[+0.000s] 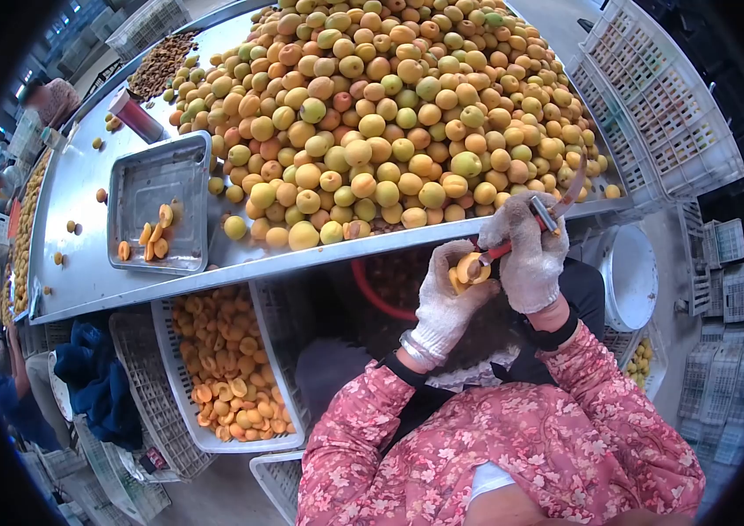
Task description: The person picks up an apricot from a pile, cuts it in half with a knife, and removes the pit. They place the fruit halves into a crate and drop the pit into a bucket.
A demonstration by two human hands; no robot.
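My left hand (448,298), in a white knit glove, is closed round a split apricot (470,270) with its orange flesh showing. A curved-blade knife (576,182) is in my gloved right hand (525,254). Its blade points up and away, and a red part of it reaches the apricot beside my left fingertips. Both hands are just off the near edge of the metal table (240,279). Beyond them a large heap of whole apricots (372,131) covers much of the tabletop.
A grey tray (116,219) with several apricot pieces sits on the table, near a red cup (135,117). Below is a white crate (166,351) of apricot halves. A red-rimmed tub (368,294) lies under my hands; a white bucket (633,279) stands right. Another person (56,99) is far left.
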